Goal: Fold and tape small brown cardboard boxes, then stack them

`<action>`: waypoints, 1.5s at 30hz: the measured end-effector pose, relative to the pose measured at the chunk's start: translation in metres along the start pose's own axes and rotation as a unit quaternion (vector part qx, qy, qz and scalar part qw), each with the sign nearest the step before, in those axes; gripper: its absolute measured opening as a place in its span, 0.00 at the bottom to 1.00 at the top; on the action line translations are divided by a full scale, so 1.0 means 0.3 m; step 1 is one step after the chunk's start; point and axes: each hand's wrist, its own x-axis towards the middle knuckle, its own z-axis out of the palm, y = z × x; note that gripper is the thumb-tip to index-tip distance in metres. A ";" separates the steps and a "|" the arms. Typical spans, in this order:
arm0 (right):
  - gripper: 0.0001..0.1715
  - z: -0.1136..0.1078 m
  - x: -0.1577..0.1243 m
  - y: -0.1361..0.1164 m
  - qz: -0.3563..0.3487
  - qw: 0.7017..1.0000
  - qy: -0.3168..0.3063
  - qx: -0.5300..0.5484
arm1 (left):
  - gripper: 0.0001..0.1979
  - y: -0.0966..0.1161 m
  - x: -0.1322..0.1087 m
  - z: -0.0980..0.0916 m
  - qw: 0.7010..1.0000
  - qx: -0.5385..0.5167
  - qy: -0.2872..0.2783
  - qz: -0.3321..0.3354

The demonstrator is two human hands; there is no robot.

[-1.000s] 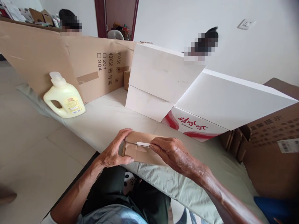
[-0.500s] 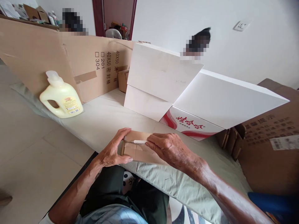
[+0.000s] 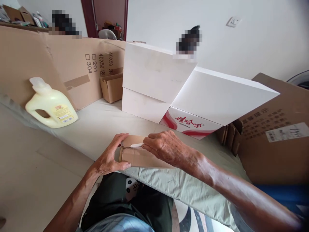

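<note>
A small brown cardboard box (image 3: pixel 140 158) lies at the near edge of a cloth-covered table (image 3: pixel 101 122). My left hand (image 3: pixel 109 158) clasps its left end, fingers on top and thumb along the near side. My right hand (image 3: pixel 164 148) pinches a thin white-handled knife (image 3: pixel 135 145), blade tip at the box's left end along the taped seam.
A pale yellow jug (image 3: pixel 49 104) leans against a big flattened carton (image 3: pixel 48 67) at the left. White boxes (image 3: pixel 156 77) and a red-and-white printed carton (image 3: pixel 190 124) stand behind. A small open brown box (image 3: pixel 112 87) and a large brown carton (image 3: pixel 275 138) flank them. Two other people sit beyond.
My right hand has drawn the knife leftward along the top of the box toward my left hand. The view has swung slightly right, so everything sits further left in the frame.
</note>
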 end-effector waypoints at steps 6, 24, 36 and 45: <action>0.29 0.002 -0.093 0.095 -0.022 1.000 0.003 0.000 | 0.48 0.007 0.009 -0.009 1.000 0.013 0.011 -0.004; 0.37 0.165 -0.623 0.416 0.215 0.969 0.115 0.030 | 0.48 -0.033 0.015 -0.033 0.999 0.018 0.030 -0.023; 0.22 0.830 -0.686 0.130 0.368 0.885 0.230 0.167 | 0.24 0.043 0.151 -0.145 0.996 0.083 0.002 0.016; 0.20 0.483 -0.443 0.047 0.215 0.864 0.385 0.245 | 0.23 0.057 0.226 -0.130 0.992 0.117 0.038 0.014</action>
